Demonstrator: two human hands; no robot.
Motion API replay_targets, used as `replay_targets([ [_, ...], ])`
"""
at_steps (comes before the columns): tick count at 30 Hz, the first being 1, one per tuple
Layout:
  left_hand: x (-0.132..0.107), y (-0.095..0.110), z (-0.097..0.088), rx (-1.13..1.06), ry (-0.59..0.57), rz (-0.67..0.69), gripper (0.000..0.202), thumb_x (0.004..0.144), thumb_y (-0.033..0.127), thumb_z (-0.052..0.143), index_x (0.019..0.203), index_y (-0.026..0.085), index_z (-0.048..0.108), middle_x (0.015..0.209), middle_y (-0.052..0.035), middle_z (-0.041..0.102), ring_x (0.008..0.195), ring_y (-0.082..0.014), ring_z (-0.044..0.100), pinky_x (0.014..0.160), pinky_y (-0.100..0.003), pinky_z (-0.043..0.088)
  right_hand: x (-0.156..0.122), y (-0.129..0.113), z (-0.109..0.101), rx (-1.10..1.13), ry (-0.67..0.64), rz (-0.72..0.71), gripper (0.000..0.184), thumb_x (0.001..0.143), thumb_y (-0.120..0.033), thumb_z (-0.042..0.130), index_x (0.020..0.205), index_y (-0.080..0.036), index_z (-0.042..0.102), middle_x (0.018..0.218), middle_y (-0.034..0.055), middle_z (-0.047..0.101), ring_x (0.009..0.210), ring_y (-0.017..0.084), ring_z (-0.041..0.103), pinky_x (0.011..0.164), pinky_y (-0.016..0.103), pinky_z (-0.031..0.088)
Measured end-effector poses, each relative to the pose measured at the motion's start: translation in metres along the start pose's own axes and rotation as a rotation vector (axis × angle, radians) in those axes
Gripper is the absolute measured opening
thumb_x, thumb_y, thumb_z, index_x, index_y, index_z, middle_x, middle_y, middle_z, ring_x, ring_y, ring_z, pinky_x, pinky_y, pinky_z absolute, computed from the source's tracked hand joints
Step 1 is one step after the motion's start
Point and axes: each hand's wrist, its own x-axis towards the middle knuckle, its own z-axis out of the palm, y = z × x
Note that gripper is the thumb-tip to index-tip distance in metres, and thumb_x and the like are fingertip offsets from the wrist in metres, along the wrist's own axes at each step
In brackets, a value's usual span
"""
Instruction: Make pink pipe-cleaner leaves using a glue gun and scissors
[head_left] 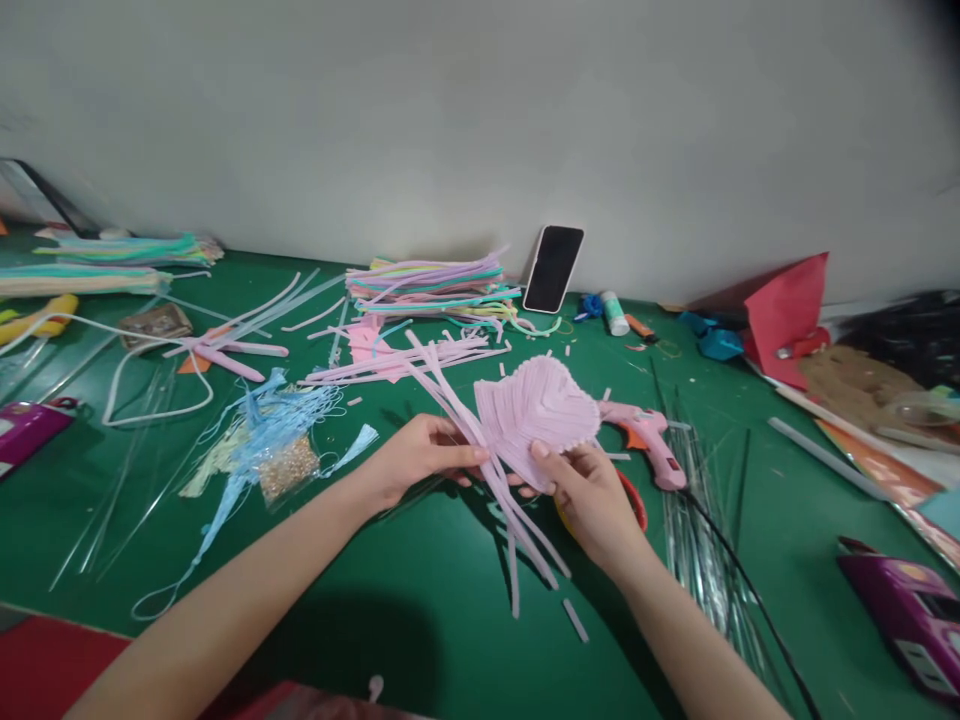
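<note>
I hold a pink fan-shaped piece (536,405) made of pipe cleaners laid side by side, a little above the green table (420,620). My left hand (420,455) pinches its left edge, where several long loose pink stems cross and trail down. My right hand (589,495) grips its lower edge, thumb on top. Both hands are closed on the piece. A pink glue gun (649,440) lies just right of it, and something red and orange shows under my right hand.
A stack of pastel pipe cleaners (435,285) and a black phone (553,268) leaning on the wall are behind. Blue tassel threads and a bag of beads (281,455) lie left. Thin wires (701,530) lie right. Purple boxes (904,610) sit at both edges.
</note>
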Motion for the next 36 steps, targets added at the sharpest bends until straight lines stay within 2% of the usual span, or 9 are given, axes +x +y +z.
replay_targets([
  [8, -0.009, 0.001, 0.004, -0.093, 0.064, 0.056, 0.021, 0.067, 0.035, 0.078, 0.065, 0.015, 0.074, 0.063, -0.0028, 0.069, 0.058, -0.0114, 0.058, 0.062, -0.025, 0.048, -0.006, -0.006, 0.006, -0.041, -0.008, 0.064, 0.027, 0.070, -0.041, 0.076, 0.079, -0.017, 0.067, 0.061, 0.0017, 0.070, 0.050, 0.014, 0.065, 0.048, 0.022, 0.053],
  [16, -0.009, 0.000, 0.003, -0.142, 0.190, 0.047, 0.024, 0.069, 0.038, 0.077, 0.066, 0.014, 0.072, 0.063, -0.0027, 0.067, 0.059, -0.0120, 0.059, 0.060, -0.024, 0.047, -0.007, -0.005, 0.003, -0.046, -0.015, 0.032, 0.022, 0.071, -0.038, 0.076, 0.078, -0.018, 0.068, 0.058, 0.0006, 0.068, 0.049, 0.016, 0.065, 0.046, 0.023, 0.053],
  [21, -0.008, 0.004, -0.001, -0.201, 0.250, 0.117, 0.029, 0.074, 0.042, 0.072, 0.085, 0.016, 0.073, 0.083, -0.0051, 0.070, 0.073, -0.0153, 0.063, 0.064, -0.026, 0.051, -0.005, -0.005, 0.003, -0.009, 0.006, 0.041, 0.020, 0.070, -0.035, 0.077, 0.077, -0.018, 0.067, 0.056, -0.0011, 0.065, 0.046, 0.013, 0.062, 0.040, 0.019, 0.049],
  [23, -0.009, 0.006, -0.004, -0.204, 0.333, 0.185, 0.032, 0.076, 0.045, 0.069, 0.092, 0.017, 0.071, 0.088, -0.0048, 0.068, 0.075, -0.0149, 0.062, 0.063, -0.025, 0.051, -0.004, -0.006, 0.002, 0.027, 0.028, 0.040, 0.021, 0.067, -0.033, 0.079, 0.075, -0.017, 0.067, 0.055, -0.0026, 0.062, 0.043, 0.011, 0.060, 0.036, 0.017, 0.046],
  [25, -0.009, 0.007, -0.009, -0.147, 0.436, 0.254, 0.032, 0.077, 0.046, 0.068, 0.090, 0.018, 0.070, 0.076, -0.0013, 0.062, 0.066, -0.0113, 0.057, 0.054, -0.021, 0.046, -0.003, -0.006, 0.001, 0.057, 0.045, 0.036, 0.023, 0.065, -0.032, 0.081, 0.075, -0.017, 0.066, 0.057, -0.0029, 0.062, 0.041, 0.010, 0.058, 0.034, 0.016, 0.045],
  [27, -0.009, 0.008, -0.014, -0.074, 0.485, 0.292, 0.030, 0.077, 0.046, 0.068, 0.087, 0.018, 0.070, 0.057, 0.0044, 0.046, 0.050, -0.0071, 0.043, 0.042, -0.018, 0.033, -0.001, -0.006, -0.001, 0.066, 0.054, 0.033, 0.025, 0.064, -0.032, 0.081, 0.076, -0.016, 0.066, 0.061, -0.0023, 0.063, 0.041, 0.009, 0.058, 0.034, 0.016, 0.044],
  [30, -0.008, 0.008, -0.019, -0.080, 0.434, 0.287, 0.029, 0.076, 0.045, 0.070, 0.081, 0.017, 0.070, 0.052, 0.0075, 0.030, 0.044, -0.0052, 0.026, 0.038, -0.019, 0.019, -0.001, -0.005, -0.003, 0.050, 0.033, 0.040, 0.025, 0.065, -0.033, 0.080, 0.075, -0.016, 0.065, 0.057, -0.0031, 0.061, 0.040, 0.008, 0.057, 0.034, 0.015, 0.044],
  [33, -0.006, 0.006, -0.019, -0.184, 0.368, 0.254, 0.031, 0.075, 0.046, 0.071, 0.078, 0.015, 0.071, 0.059, 0.0039, 0.042, 0.053, -0.0063, 0.038, 0.044, -0.017, 0.030, -0.001, -0.003, -0.004, 0.030, -0.001, 0.062, 0.026, 0.067, -0.036, 0.079, 0.074, -0.016, 0.063, 0.051, -0.0042, 0.058, 0.038, 0.008, 0.054, 0.033, 0.015, 0.042],
  [36, -0.005, 0.004, -0.016, -0.259, 0.306, 0.192, 0.036, 0.076, 0.048, 0.069, 0.093, 0.017, 0.072, 0.077, -0.0021, 0.061, 0.071, -0.0106, 0.054, 0.062, -0.021, 0.045, -0.001, -0.001, -0.003, 0.013, -0.002, 0.071, 0.028, 0.068, -0.038, 0.078, 0.075, -0.017, 0.062, 0.053, -0.0037, 0.060, 0.040, 0.008, 0.055, 0.036, 0.015, 0.043],
])
